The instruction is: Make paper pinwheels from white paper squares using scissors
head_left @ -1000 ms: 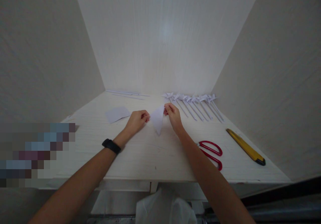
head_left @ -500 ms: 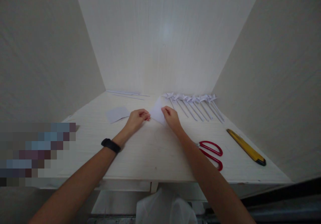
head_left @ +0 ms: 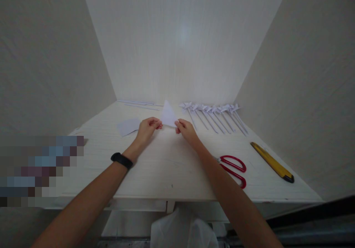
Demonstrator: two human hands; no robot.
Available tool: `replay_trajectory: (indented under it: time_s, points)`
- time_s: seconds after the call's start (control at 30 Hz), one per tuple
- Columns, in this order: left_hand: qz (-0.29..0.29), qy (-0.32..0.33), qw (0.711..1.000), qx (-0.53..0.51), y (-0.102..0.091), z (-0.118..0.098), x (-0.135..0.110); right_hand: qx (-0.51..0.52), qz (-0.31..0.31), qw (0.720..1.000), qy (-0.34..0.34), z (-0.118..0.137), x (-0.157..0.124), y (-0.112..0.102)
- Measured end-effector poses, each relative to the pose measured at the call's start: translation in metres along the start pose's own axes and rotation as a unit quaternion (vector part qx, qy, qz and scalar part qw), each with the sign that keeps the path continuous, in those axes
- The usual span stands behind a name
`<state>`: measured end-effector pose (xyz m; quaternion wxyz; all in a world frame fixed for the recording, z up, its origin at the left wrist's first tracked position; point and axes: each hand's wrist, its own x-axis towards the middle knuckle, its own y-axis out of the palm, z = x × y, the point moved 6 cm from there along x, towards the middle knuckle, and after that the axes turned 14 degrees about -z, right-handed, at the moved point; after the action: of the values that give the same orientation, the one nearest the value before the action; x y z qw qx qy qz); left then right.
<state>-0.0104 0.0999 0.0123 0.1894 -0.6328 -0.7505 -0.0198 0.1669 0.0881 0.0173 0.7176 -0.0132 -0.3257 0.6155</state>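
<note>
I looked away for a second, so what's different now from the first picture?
The white paper has turned: its point hung toward the person, and now it points toward the back wall. The right hand moved slightly left; it and the left hand pinch the paper's near corners. The pinwheels, scissors and yellow cutter stayed put.

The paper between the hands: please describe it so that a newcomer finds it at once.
On the white table, look between the left hand and the right hand. Both pinch the paper. Unlike the sheet lying at left, it looks triangular, its tip pointing away.
</note>
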Motion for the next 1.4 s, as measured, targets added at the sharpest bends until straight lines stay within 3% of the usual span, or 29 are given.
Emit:
replay_trajectory:
  time_s: [0.27, 0.6, 0.93, 1.4]
  points:
    - [-0.001, 0.01, 1.0, 0.009, -0.001, 0.006, 0.002, -0.015, 0.0, 1.0, -0.004, -0.004, 0.001, -0.004]
    - [0.109, 0.038, 0.993, 0.016, 0.018, -0.006, -0.01, -0.026, -0.052, 0.998, -0.025, 0.007, 0.002, -0.008]
    - [0.112, 0.009, 0.994, -0.004, 0.017, -0.002, -0.007, 0.04, -0.067, 0.997, -0.005, 0.001, 0.004, -0.01]
    - [0.049, -0.088, 0.989, -0.11, 0.011, 0.008, -0.002, 0.126, 0.024, 0.992, 0.006, -0.005, -0.001, 0.016]
